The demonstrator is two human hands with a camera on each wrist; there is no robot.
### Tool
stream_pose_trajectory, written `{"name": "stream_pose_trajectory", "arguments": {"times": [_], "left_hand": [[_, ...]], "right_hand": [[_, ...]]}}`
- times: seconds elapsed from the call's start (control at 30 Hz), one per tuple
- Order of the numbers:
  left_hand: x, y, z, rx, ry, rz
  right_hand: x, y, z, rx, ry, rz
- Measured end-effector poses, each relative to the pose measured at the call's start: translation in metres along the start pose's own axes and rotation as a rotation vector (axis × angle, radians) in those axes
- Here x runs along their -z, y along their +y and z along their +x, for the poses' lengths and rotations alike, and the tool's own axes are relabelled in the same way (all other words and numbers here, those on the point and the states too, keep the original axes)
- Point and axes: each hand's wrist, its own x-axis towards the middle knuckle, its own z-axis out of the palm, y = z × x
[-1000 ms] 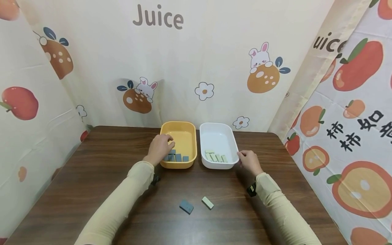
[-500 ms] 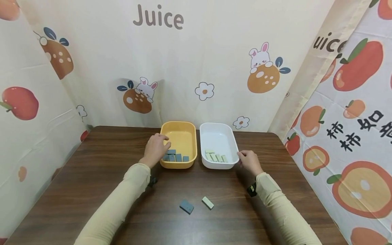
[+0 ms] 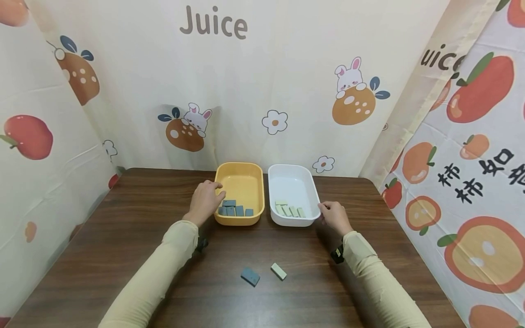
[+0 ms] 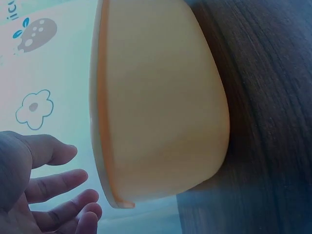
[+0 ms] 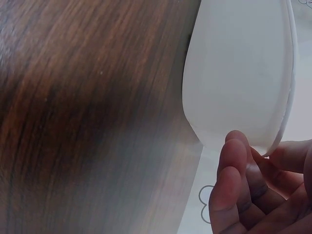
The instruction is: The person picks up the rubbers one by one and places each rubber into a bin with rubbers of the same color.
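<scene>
My left hand is over the left edge of a yellow plastic bin, holding nothing. In the left wrist view its fingers are spread and loosely bent beside the bin's rim. Several blue-grey rectangular blocks lie at the near end inside that bin. My right hand pinches the right rim of a white plastic bin between thumb and fingers, as the right wrist view shows up close. Pale green blocks, several of them, lie in the white bin's near end.
On the brown wooden table, nearer to me, lie one blue-grey block and one pale green block. The two bins stand side by side at the back, before a fruit-printed curtain.
My left hand has drawn back left, from above the blue-grey blocks to the yellow bin's left edge, uncovering more of them. The right hand keeps its hold on the white bin's rim.
</scene>
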Motion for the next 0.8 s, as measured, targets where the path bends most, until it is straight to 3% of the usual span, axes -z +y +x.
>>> {"name": "stream_pose_trajectory", "arguments": {"times": [0.5, 0.8], "left_hand": [[0.000, -0.017, -0.004, 0.064, -0.051, 0.012], [-0.006, -0.022, -0.009, 0.061, -0.034, 0.002]], "right_hand": [[0.000, -0.001, -0.001, -0.007, -0.001, -0.001], [0.000, 0.000, -0.001, -0.014, 0.001, -0.003]]}}
